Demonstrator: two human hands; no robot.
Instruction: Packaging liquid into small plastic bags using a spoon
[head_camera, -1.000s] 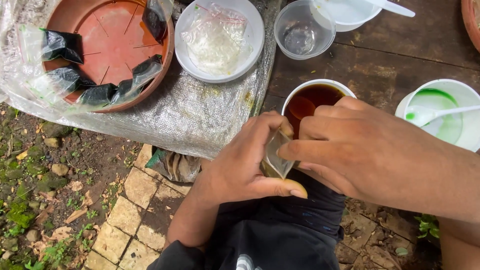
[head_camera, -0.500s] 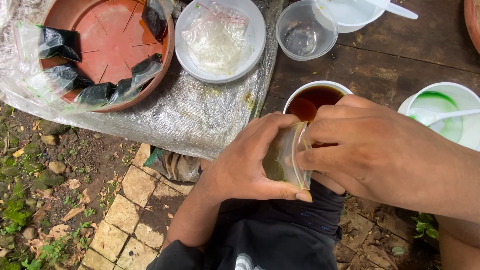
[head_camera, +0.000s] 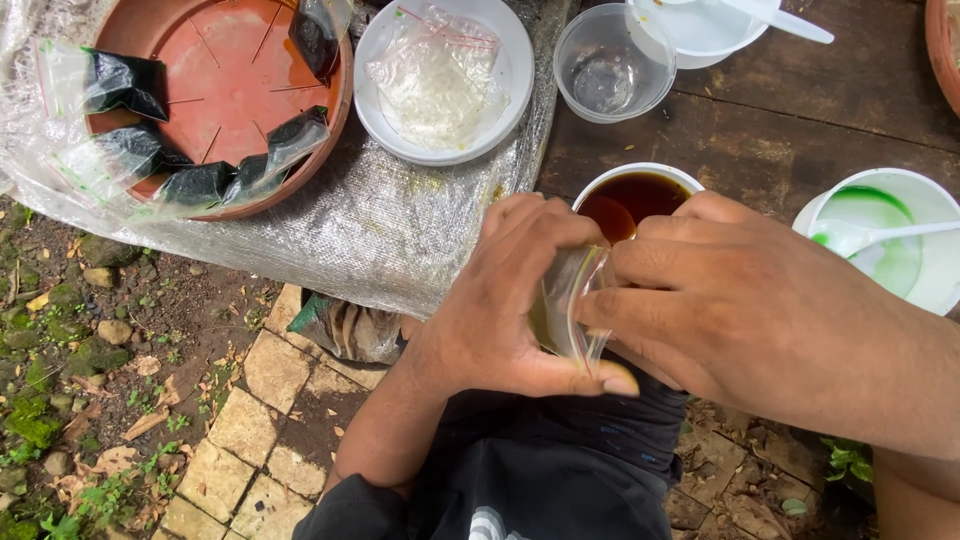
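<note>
- Our left hand (head_camera: 500, 300) and right hand (head_camera: 740, 310) meet fingertip to fingertip, both pinching a small clear plastic bag (head_camera: 568, 312).
- The bag, holding brownish liquid, hangs just near of the white cup of dark liquid (head_camera: 630, 195).

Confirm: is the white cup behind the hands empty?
No, the white cup holds dark brown liquid, just behind the small clear plastic bag.
</note>
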